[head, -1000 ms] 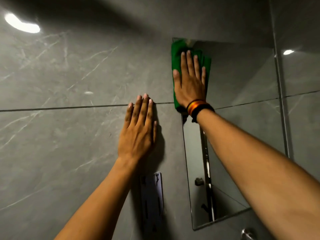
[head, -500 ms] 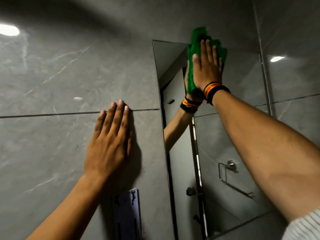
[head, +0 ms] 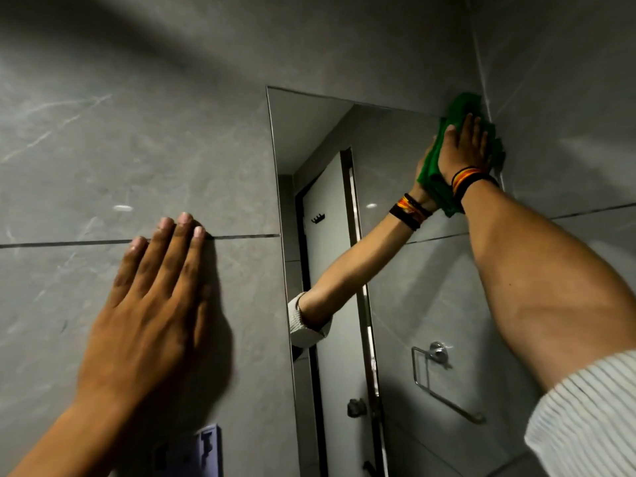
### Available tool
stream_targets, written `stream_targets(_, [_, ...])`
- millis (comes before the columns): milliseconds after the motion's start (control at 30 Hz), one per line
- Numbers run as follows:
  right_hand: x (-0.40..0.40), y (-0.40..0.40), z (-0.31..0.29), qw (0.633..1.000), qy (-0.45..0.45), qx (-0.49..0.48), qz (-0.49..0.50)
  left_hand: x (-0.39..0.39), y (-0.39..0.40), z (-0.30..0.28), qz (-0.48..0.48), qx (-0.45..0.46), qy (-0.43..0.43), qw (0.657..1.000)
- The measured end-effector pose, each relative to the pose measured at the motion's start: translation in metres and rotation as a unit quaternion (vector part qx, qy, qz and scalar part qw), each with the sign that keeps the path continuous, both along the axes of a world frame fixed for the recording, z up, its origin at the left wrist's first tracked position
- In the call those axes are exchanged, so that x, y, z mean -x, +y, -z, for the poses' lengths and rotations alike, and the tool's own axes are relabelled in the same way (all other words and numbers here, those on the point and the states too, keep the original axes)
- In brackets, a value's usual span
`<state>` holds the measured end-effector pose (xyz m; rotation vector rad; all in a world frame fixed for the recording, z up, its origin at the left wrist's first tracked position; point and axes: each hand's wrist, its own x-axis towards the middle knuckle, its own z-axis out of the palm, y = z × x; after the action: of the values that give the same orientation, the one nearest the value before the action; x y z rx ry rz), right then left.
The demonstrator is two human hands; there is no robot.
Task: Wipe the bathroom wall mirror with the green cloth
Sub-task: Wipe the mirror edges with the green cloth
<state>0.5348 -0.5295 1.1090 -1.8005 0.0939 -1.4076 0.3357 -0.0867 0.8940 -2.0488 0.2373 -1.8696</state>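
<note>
A frameless wall mirror (head: 395, 304) is set into the grey tiled wall. My right hand (head: 463, 148) presses the green cloth (head: 463, 106) flat against the mirror's top right corner, next to the side wall. Coloured bands circle that wrist. My left hand (head: 151, 304) lies flat on the wall tile to the left of the mirror, fingers together, holding nothing. The mirror reflects my right arm, the cloth and a door.
A small purple holder (head: 203, 452) is fixed to the wall below my left hand. The side wall (head: 568, 98) meets the mirror wall at the right. A towel ring and a door with a hook show only as reflections.
My right hand has slid the cloth rightward along the mirror's top edge, from the top left corner to the top right. My left hand stayed flat on the tile.
</note>
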Motion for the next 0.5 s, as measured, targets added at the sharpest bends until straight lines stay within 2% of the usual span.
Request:
stream_targets(200, [0.003, 0.000, 0.037, 0.999, 0.014, -0.037, -0.005, 0.002, -0.004, 0.000, 0.001, 0.014, 0.017, 1.000])
stream_targets(500, [0.000, -0.002, 0.178, 0.996, 0.010, -0.084, -0.014, 0.007, -0.006, 0.003, 0.018, 0.031, 0.039, 0.999])
